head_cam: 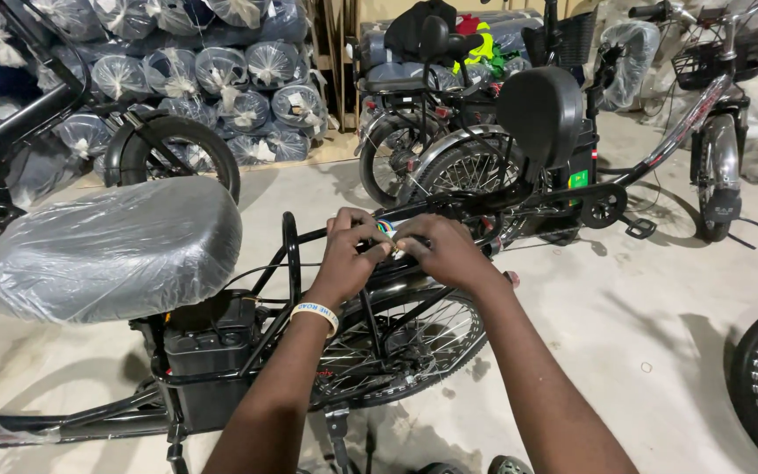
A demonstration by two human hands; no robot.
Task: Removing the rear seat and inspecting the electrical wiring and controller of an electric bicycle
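Pinching with narrow grips, the left hand and the right hand meet fingertip to fingertip on a small coloured bundle of wires at the black rear rack, just behind the plastic-wrapped saddle.

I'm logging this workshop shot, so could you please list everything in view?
Bicycle being worked on: one, black, centre foreground.
Saddle: one, black under clear plastic wrap, left.
Battery box: one, black, below the saddle.
Parked bicycles: at least three, dark or silver, behind and right.
Wrapped rolls: many, bluish in clear plastic, stacked top left.
Floor: grey concrete.
Wristband: one, pale, on the left wrist.
Left hand: on the rear frame, centre.
Right hand: beside it, fingers meeting on a small part.
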